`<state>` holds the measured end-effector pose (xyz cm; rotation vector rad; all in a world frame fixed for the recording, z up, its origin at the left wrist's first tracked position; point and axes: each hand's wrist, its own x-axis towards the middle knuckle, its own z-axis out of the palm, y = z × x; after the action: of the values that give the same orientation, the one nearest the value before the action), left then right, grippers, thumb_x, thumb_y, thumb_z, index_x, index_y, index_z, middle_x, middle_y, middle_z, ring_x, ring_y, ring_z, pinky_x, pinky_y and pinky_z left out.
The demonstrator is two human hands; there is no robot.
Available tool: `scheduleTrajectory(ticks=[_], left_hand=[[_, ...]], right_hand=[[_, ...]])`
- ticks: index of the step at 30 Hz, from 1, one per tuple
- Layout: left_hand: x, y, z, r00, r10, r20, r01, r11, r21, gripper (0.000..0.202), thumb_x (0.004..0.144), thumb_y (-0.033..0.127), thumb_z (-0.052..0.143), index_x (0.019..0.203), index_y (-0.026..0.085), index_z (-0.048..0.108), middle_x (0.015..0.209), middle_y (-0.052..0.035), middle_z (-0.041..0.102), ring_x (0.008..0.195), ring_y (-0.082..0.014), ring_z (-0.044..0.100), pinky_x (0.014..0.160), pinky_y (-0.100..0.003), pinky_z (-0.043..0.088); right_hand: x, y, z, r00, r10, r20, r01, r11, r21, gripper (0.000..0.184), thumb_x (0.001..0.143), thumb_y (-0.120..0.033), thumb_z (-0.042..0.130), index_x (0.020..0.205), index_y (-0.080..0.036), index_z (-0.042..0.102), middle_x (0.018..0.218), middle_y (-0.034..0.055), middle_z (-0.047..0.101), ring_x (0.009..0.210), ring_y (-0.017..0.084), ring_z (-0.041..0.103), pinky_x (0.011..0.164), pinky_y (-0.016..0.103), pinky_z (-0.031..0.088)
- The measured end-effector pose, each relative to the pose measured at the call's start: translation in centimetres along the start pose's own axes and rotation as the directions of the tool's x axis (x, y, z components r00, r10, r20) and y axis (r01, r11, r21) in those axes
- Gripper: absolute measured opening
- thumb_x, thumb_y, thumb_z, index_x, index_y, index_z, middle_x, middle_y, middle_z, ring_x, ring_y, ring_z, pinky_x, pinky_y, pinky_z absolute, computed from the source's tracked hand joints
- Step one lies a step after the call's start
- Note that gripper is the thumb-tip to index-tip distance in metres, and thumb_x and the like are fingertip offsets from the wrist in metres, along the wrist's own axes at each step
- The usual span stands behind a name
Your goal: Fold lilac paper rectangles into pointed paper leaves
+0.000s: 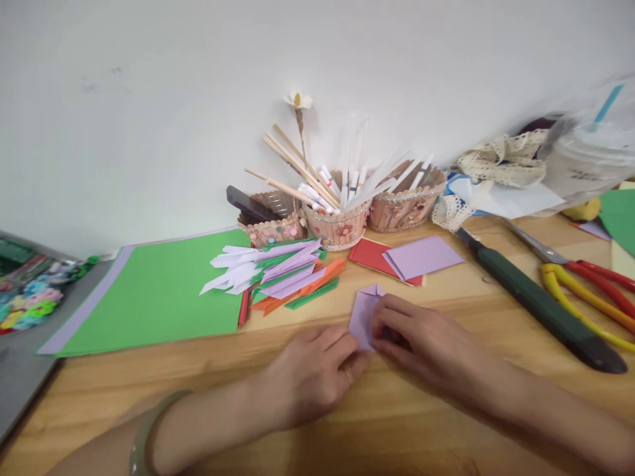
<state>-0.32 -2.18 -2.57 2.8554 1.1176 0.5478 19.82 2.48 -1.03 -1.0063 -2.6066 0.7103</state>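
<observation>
A small folded piece of lilac paper (364, 314) lies on the wooden table (446, 436) near its front. My left hand (312, 373) pinches the paper's lower edge with curled fingers; a ring shows on one finger. My right hand (421, 344) presses on the paper's right side, its fingers bent down over it. Both hands touch the paper and partly hide it.
A pile of folded paper strips (282, 271) lies by a green sheet (159, 291). Behind stand stick baskets (337, 225) with pens and sticks. A red and lilac paper stack (411, 259), a dark utility knife (540, 307) and scissors (585, 284) lie at right.
</observation>
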Motion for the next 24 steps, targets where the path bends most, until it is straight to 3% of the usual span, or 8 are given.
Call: scheduleTrajectory(ticks=[6, 12, 16, 21, 24], left_hand=[[-0.4, -0.1, 0.1, 0.998, 0.022, 0.056, -0.023, 1.0, 0.008, 0.021, 0.1, 0.023, 0.035, 0.096, 0.019, 0.056, 0.088, -0.0005, 0.06, 0.084, -0.0143, 0.058, 0.073, -0.027, 0.048], [-0.4, -1.6, -0.6, 0.988, 0.155, -0.013, -0.148, 0.963, 0.224, 0.014, 0.096, 0.017, 0.046, 0.098, 0.015, 0.06, 0.091, -0.0048, 0.061, 0.093, -0.0188, 0.057, 0.087, -0.034, 0.045], [-0.1, -2.3, -1.1, 0.984, 0.144, -0.101, -0.103, 0.936, 0.336, 0.016, 0.094, 0.014, 0.047, 0.096, 0.011, 0.062, 0.086, -0.006, 0.063, 0.091, -0.0206, 0.058, 0.085, -0.035, 0.047], [-0.2, -2.1, -0.7, 0.969, 0.153, -0.193, -0.108, 0.968, 0.226, 0.017, 0.095, 0.013, 0.046, 0.101, 0.01, 0.062, 0.09, -0.0053, 0.065, 0.091, -0.0172, 0.059, 0.084, -0.03, 0.049], [-0.2, -1.8, -0.5, 0.977, 0.087, -0.195, -0.057, 0.987, 0.153, 0.022, 0.098, 0.015, 0.04, 0.099, 0.011, 0.061, 0.09, -0.005, 0.066, 0.09, -0.0156, 0.06, 0.083, -0.028, 0.05]], right_hand=[[-0.2, 0.6, -1.1, 0.988, -0.147, 0.054, 0.149, 0.988, -0.037, 0.018, 0.09, -0.012, 0.043, 0.086, -0.018, 0.059, 0.089, 0.0054, 0.057, 0.072, 0.014, 0.054, 0.062, 0.026, 0.042], [-0.3, 0.3, -2.7, 0.907, -0.39, 0.161, 0.418, 0.882, -0.216, 0.031, 0.093, -0.013, 0.034, 0.1, -0.018, 0.063, 0.085, 0.0075, 0.061, 0.078, 0.019, 0.053, 0.065, 0.031, 0.041], [-0.5, -0.5, -1.5, 0.923, -0.359, 0.141, 0.383, 0.893, -0.235, 0.025, 0.093, -0.02, 0.04, 0.108, -0.017, 0.061, 0.09, 0.0079, 0.061, 0.082, 0.02, 0.051, 0.071, 0.033, 0.042], [-0.6, -0.9, 0.0, 0.949, -0.312, 0.037, 0.306, 0.893, -0.329, 0.026, 0.093, -0.03, 0.046, 0.11, -0.016, 0.06, 0.09, 0.0078, 0.059, 0.081, 0.021, 0.051, 0.07, 0.035, 0.044], [-0.5, -1.0, -0.3, 0.964, -0.263, 0.044, 0.266, 0.941, -0.211, 0.026, 0.091, -0.03, 0.049, 0.11, -0.017, 0.061, 0.09, 0.0071, 0.059, 0.081, 0.019, 0.054, 0.068, 0.032, 0.045]])
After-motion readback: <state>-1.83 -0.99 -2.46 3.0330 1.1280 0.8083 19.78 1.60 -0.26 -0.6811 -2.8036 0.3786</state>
